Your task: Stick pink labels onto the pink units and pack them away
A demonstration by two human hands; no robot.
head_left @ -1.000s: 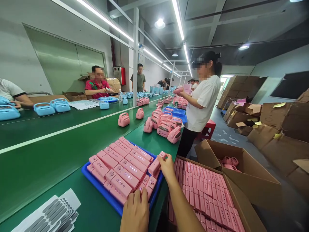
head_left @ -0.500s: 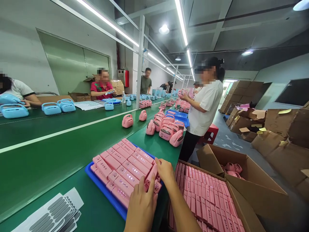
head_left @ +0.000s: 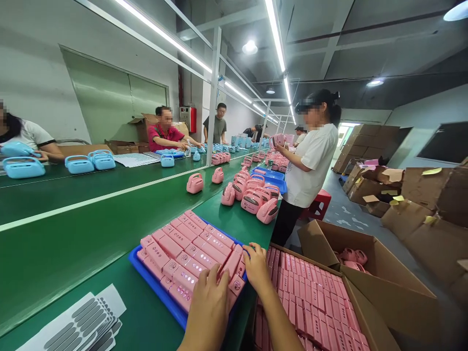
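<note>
A blue tray [head_left: 153, 285] on the green bench holds rows of flat pink panels [head_left: 190, 251] with small buttons. My left hand [head_left: 208, 307] rests on the tray's near right corner, fingers stretched over the panels. My right hand [head_left: 257, 267] presses against the tray's right edge, fingers curled at the end of one pink panel [head_left: 234, 263] lying there. Whether it grips that panel is unclear. Right below the bench, an open cardboard box [head_left: 376, 317] is packed with more pink panels [head_left: 310, 297].
Sheets of grey oval stickers [head_left: 78, 324] lie at the near left. Pink handbag-shaped units [head_left: 256, 195] cluster further along the bench, blue ones [head_left: 87, 162] across the belt. A person in a white shirt [head_left: 310, 161] stands close on the right. Cardboard boxes [head_left: 420, 195] line the floor.
My right hand has brought a pink panel down from above the tray's far right corner and laid it along the right edge. My left hand slid forward over the near panels.
</note>
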